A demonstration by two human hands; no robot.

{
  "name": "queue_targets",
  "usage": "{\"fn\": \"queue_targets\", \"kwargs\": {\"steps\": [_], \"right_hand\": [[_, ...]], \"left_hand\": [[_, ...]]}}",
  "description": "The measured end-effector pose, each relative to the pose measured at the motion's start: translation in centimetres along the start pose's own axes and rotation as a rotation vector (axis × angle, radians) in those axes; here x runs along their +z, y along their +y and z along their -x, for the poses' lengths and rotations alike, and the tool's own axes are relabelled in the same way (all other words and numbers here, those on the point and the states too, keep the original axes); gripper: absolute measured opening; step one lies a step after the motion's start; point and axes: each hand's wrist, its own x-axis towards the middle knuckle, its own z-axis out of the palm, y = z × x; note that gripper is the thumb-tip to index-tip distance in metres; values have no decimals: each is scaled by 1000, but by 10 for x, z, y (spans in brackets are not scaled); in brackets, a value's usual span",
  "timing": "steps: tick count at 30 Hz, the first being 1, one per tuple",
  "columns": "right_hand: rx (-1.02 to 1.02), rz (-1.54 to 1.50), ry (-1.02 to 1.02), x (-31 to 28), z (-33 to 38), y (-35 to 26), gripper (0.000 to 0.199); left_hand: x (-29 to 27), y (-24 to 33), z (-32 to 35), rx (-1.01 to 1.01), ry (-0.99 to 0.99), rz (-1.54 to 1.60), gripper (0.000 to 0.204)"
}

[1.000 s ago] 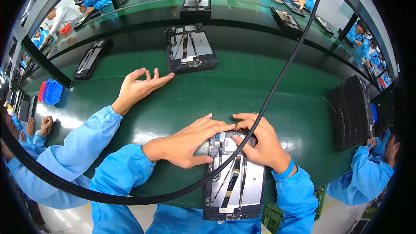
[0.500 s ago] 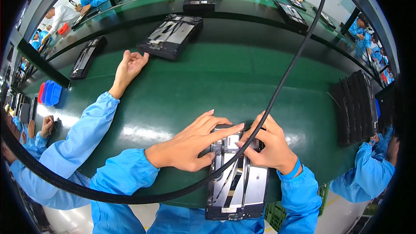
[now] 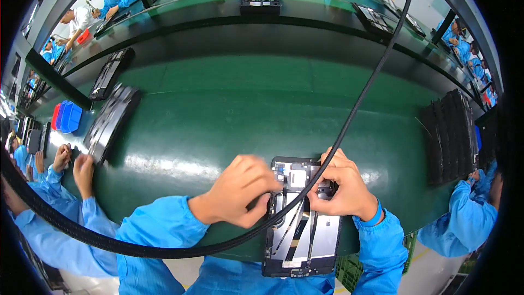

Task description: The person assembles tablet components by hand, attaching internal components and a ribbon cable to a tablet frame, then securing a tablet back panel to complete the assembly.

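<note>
Open device: a black, rectangular, tablet-like casing with silver inner panels and dark ribbon strips (image 3: 305, 229), at the near edge of the glossy green workbench (image 3: 229, 104), its near end seeming to overhang that edge.
Long axis: runs from the near edge toward the far edge, slightly tilted; most of the casing lies on the wearer's side of both hands.
Left hand (image 3: 237, 191): at the casing's far left corner, fingers curled and blurred; cannot tell whether they grip anything.
Right hand (image 3: 344, 186): over the far right part, thumb and fingers drawn narrow; cannot tell if something is between them. It reaches further in over the casing than the left.
Workbench left side: a blurred silver-and-black device (image 3: 112, 123) beside a co-worker's hand (image 3: 83, 175).
Workbench right side: a stack of black slabs (image 3: 447, 136).
Overhead: a thick black cord (image 3: 371, 82) crosses the view, partly hiding the open casing.
</note>
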Motion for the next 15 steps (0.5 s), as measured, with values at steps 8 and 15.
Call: {"fn": "queue_targets", "kwargs": {"steps": [8,15], "right_hand": [[-44,14,-56,0,-1,-1,16],[-23,23,-110,-5,-1,-5,17]], "left_hand": [[-5,19,14,17,4,-153,36],[0,24,11,-32,-17,-207,42]]}}
